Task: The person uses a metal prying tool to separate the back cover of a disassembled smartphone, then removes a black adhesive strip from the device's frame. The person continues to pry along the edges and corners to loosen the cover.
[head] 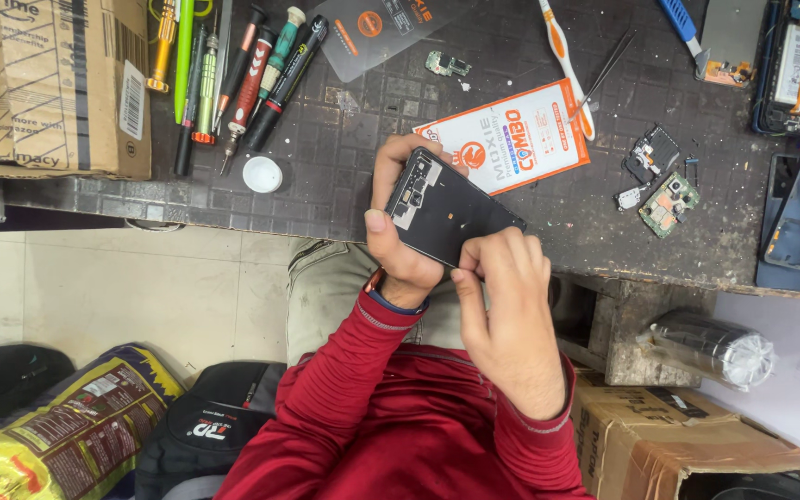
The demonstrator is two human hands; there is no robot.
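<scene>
A brown cardboard box stands at the far left of the surface, with a white barcode label on its right side. A flat white-and-orange packet lies mid-surface, just beyond the hands. A dark translucent packet with an orange mark lies far, near the middle. On the floor, a yellow printed bag sits near left and an open brown carton near right.

A dark workbench holds screwdrivers, a cardboard box, a white cap, an orange packet, a toothbrush and small circuit boards.
</scene>
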